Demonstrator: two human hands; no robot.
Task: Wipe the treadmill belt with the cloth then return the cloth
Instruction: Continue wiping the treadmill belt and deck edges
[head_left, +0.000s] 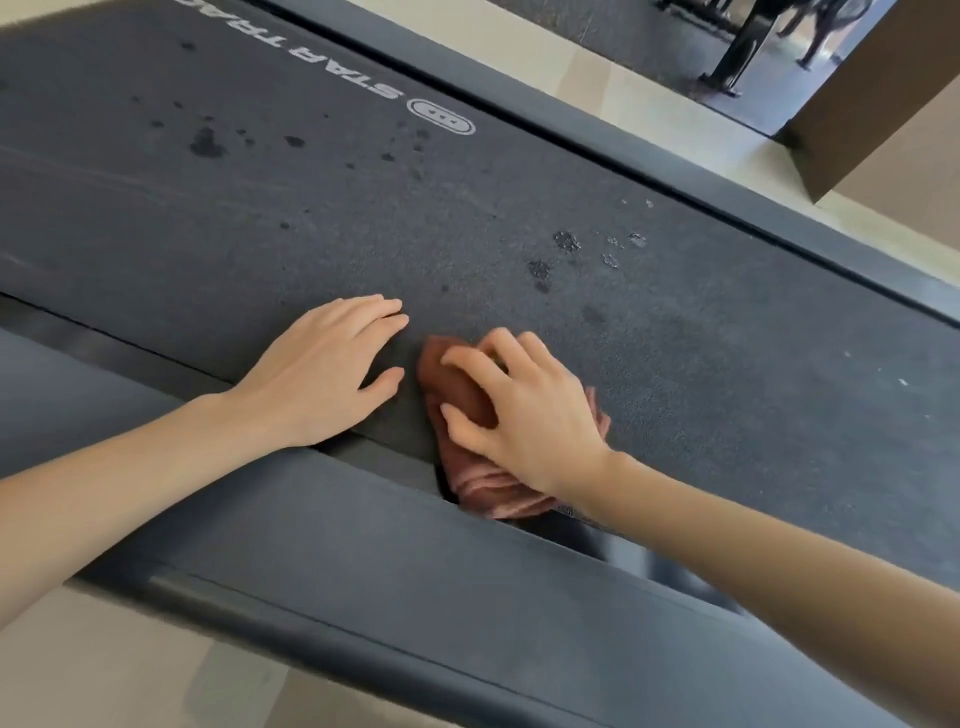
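Note:
The dark grey treadmill belt (363, 228) runs diagonally across the view, speckled with wet drops and darker damp patches. A reddish-brown cloth (462, 457) lies bunched at the belt's near edge, partly hanging over the gap beside the side rail. My right hand (524, 410) presses down on the cloth with its fingers curled into it. My left hand (327, 369) lies flat on the belt just left of the cloth, fingers spread, holding nothing.
The near side rail (363, 551) of the treadmill crosses the lower frame, the far rail (675, 171) the upper right. Beyond are pale floor (571, 67), a brown box-like panel (883, 98) and dark equipment legs (737, 47).

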